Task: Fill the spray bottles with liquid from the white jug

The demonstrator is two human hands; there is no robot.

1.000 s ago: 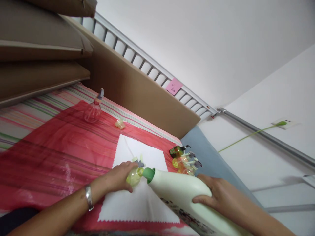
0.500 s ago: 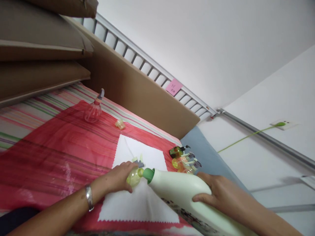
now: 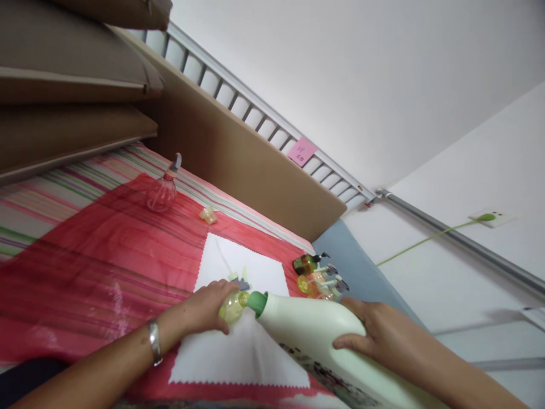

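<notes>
My left hand (image 3: 212, 307) is closed around a small clear yellow bottle (image 3: 232, 308), its open neck turned to the right. A large pale-green bottle (image 3: 310, 324) lies tilted in my right hand (image 3: 370, 329), thumb on the near side and fingers over the top. Its green spout (image 3: 257, 304) meets the mouth of the small bottle; whether liquid runs between them I cannot make out. Beneath both is a white cloth (image 3: 242, 358) with zigzag edges. A grey and pale-yellow spray head (image 3: 240, 280) rests on the cloth just beyond my left fingers.
A clear pink spray bottle (image 3: 162, 193) stands far left on red sheeting (image 3: 85, 272). Near it lies a small yellowish cap-like piece (image 3: 208, 215). Several pump and spray bottles (image 3: 317, 283) cluster at right, led by a dark green one (image 3: 305, 263). A brown board (image 3: 238, 159) runs behind.
Both hands and both bottles hold nearly the same position, spout against the small bottle's mouth. Only a very slight camera shift shows.
</notes>
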